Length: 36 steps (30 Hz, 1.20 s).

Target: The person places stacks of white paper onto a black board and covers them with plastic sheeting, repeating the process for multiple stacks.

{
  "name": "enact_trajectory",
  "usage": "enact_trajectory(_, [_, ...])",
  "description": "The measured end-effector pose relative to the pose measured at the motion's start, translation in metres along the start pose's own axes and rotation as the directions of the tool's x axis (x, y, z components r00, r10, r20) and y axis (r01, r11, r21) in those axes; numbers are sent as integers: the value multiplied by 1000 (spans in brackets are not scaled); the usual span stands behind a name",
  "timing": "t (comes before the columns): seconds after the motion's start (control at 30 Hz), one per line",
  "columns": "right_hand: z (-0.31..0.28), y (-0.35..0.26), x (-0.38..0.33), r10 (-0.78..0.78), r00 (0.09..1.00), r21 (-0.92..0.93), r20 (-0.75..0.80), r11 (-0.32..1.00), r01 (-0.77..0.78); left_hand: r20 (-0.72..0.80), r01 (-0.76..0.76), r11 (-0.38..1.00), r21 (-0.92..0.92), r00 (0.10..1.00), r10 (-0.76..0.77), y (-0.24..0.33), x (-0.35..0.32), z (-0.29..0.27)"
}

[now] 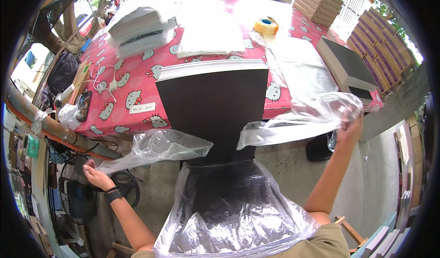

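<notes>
A stack of sheets with a black face point(211, 97) and white edges stands in front of me, its top against the table. Clear plastic wrap point(238, 212) covers its lower part over my lap. My left hand point(97, 175), out to the left, is closed on the end of a clear plastic flap point(167, 147). Out to the right, my right hand point(350, 125) grips a second, bunched plastic flap point(284, 127). Both flaps stretch inward toward the black face, their inner ends apart. A dark band circles my left wrist.
The table wears a pink patterned cloth point(130, 81). On it lie plastic-wrapped stacks point(142, 26), white sheets point(211, 35), tape rolls point(266, 26), clear plastic bags point(305, 68) and a thick black-topped stack point(347, 63). A phone point(84, 106) sits at left. A fan point(78, 189) stands below.
</notes>
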State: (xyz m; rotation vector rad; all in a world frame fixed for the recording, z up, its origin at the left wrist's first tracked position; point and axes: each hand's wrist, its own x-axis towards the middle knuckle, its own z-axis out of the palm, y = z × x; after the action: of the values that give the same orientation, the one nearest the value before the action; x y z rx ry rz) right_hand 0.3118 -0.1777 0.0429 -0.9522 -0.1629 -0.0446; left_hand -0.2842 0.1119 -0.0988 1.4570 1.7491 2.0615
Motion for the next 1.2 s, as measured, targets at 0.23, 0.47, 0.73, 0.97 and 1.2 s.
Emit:
enact_trajectory(0.23, [100,31,-173,263,-3,-241,965,887,394,861,226,878,-422,404,309,275,-115,62])
enact_trajectory(0.47, [96,18,-149,331,-536,-393,777,919,-3,838,932,304,-197,0,546,235,-129,40])
enact_trajectory(0.73, [30,63,-122,-173,-26,66,985,504,-861,953,997,-64,-40,57,298,208,-155,32])
enact_trajectory(0.97, [33,60,-107,-174,-312,-171,934,548,-819,759,914,-391,-108,330,561,188,-132,28])
enact_trajectory(1.2, [16,52,-95,-120,-90,36,989,773,-633,935,982,-171,75,-10,355,181,-142,47])
